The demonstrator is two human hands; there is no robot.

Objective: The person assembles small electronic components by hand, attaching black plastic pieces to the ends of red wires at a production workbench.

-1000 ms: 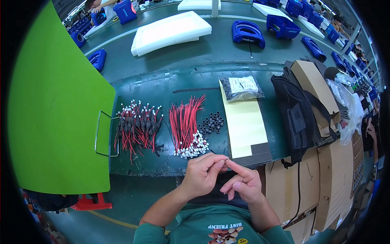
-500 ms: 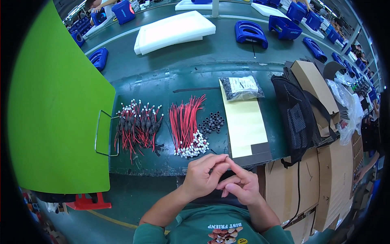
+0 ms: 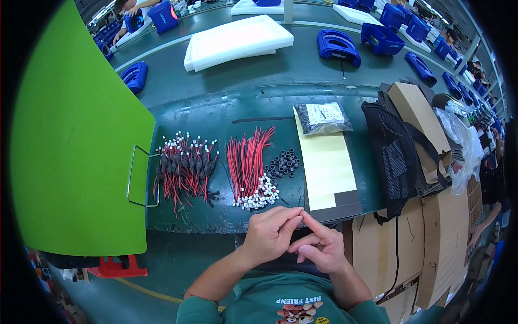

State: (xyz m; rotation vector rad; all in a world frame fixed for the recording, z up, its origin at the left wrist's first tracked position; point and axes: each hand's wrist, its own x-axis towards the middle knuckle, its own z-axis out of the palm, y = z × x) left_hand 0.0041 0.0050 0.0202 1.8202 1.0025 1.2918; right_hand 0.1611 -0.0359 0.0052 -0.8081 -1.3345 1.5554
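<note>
My left hand [image 3: 270, 231] and my right hand [image 3: 325, 245] meet at the fingertips, just off the table's near edge. The left thumb and fingers are pinched together, and the right index fingertip presses against them. Whatever lies in the pinch is too small or hidden to make out. Just beyond my hands is a bundle of red-and-black wires [image 3: 249, 156] with white connectors [image 3: 258, 195] at their near ends. Several small black rings [image 3: 283, 163] lie to its right. Farther left sits a pile of wires with black-wrapped middles [image 3: 186, 162].
Yellow paper [image 3: 326, 167] lies right of the rings, under a clear bag of black parts [image 3: 322, 119]. A green panel [image 3: 81, 140] borders the left, with cardboard boxes [image 3: 388, 248] and a black mesh bag [image 3: 391, 156] at right. Beyond, a conveyor carries white foam [image 3: 237, 43] and blue housings [image 3: 339, 47].
The white foam and blue housings on the conveyor have shifted slightly to the right. My hands keep nearly the same place and pose, fingertips still together.
</note>
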